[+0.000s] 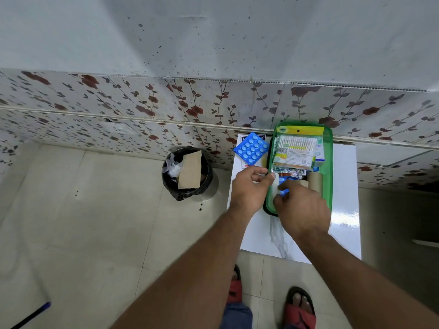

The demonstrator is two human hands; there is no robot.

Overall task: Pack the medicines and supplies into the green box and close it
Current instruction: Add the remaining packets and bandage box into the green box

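Still packing: translucent green plastic box (329, 162) sits open on white glossy table (344, 222), mostly filled. Left hand (249, 188) and right hand (301, 207) have fingers pinching a small white packet (276, 184) at its near-left rim. Next: tuck it in, then fetch blue 15-tablet blister strip (251, 148) lying just left of box.

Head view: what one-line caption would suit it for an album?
Both hands, left hand and right hand, tuck supplies into the green box.

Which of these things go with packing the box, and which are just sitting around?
For the job:
- green plastic box
- blue blister strip of tablets
- clear packet of cotton buds

Just lying about:
- black waste bin
- brown cardboard piece
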